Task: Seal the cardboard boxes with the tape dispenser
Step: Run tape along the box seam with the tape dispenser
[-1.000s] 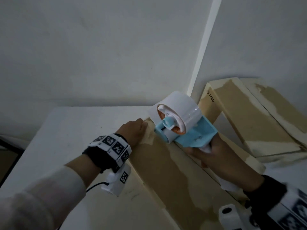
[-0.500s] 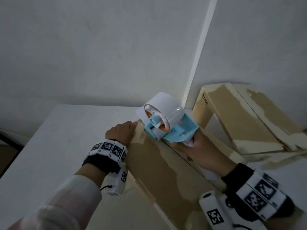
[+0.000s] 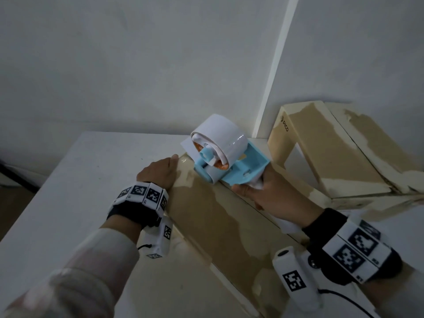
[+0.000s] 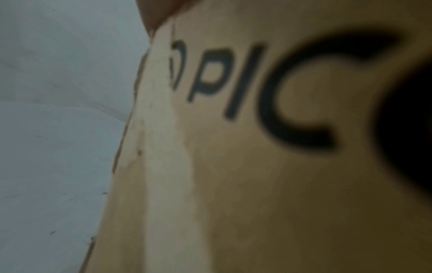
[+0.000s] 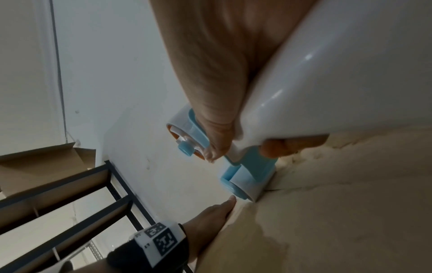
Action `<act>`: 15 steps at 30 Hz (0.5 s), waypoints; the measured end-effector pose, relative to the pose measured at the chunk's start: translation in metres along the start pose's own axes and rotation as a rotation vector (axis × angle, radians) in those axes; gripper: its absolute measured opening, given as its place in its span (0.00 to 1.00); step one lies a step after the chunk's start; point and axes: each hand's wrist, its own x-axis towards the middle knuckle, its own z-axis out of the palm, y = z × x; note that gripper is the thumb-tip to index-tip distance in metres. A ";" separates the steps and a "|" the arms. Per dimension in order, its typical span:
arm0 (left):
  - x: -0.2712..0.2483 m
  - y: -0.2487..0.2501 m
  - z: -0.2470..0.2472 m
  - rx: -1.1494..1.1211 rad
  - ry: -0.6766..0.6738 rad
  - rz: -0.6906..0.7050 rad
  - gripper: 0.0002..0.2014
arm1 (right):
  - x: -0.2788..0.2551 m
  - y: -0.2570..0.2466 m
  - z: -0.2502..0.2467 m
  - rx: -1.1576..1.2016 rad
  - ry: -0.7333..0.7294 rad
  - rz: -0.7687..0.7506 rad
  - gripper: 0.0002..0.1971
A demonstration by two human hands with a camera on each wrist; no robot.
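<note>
A long cardboard box (image 3: 213,216) lies on the white table, with "PICO" printed on its side (image 4: 233,83). My left hand (image 3: 160,171) rests on its far left corner, fingers straight along the edge (image 5: 210,216). A blue tape dispenser (image 3: 243,168) with a white tape roll (image 3: 222,138) sits on the box's far end, just right of that hand. Its front roller (image 5: 247,186) touches the cardboard. My right hand (image 3: 263,193) grips the dispenser's white handle (image 5: 327,73). A loose end of white tape (image 3: 187,146) sticks out past the box's far edge.
A second cardboard box (image 3: 321,152) with raised flaps stands at the back right against the wall corner. The white table (image 3: 68,180) extends left to an edge. A dark metal rack (image 5: 70,203) holding cardboard stands beyond the table.
Both hands and the dispenser sit slightly farther left and up in the head view. The dispenser stays beside my left hand at the box's far end. Both hands keep their hold.
</note>
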 end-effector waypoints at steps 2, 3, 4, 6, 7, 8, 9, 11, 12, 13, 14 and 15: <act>-0.001 0.000 0.000 0.012 0.004 -0.004 0.27 | -0.001 0.000 0.001 -0.028 -0.001 0.011 0.30; -0.001 0.001 0.000 0.016 0.008 -0.003 0.27 | -0.001 0.001 0.001 -0.040 0.001 0.010 0.29; -0.002 0.001 0.000 0.017 0.011 -0.005 0.27 | -0.001 0.002 0.000 -0.049 0.002 0.005 0.29; -0.003 0.002 0.000 0.015 0.018 -0.014 0.26 | -0.002 -0.002 0.000 -0.051 -0.011 -0.003 0.27; -0.003 0.001 -0.001 0.014 0.019 -0.019 0.26 | -0.003 -0.003 -0.001 -0.046 -0.021 0.001 0.24; -0.003 0.002 -0.001 0.016 0.020 -0.019 0.26 | -0.003 -0.006 -0.001 -0.044 -0.025 0.001 0.23; -0.004 0.002 -0.001 0.017 0.020 -0.020 0.27 | -0.005 -0.007 -0.002 -0.048 -0.028 0.003 0.21; -0.004 0.002 -0.001 0.029 0.024 -0.009 0.28 | -0.012 -0.008 -0.003 -0.033 -0.028 0.002 0.16; -0.004 0.002 0.000 0.036 0.024 -0.005 0.29 | -0.018 -0.008 -0.005 -0.026 -0.030 0.007 0.14; -0.002 0.002 0.000 0.041 0.027 0.001 0.30 | -0.024 -0.007 -0.007 -0.021 -0.030 0.010 0.13; -0.003 0.001 0.001 0.040 0.027 0.007 0.30 | -0.033 -0.004 -0.009 -0.014 -0.025 0.012 0.12; -0.002 0.001 0.001 0.034 0.031 0.015 0.31 | -0.042 -0.002 -0.012 -0.011 -0.013 0.019 0.10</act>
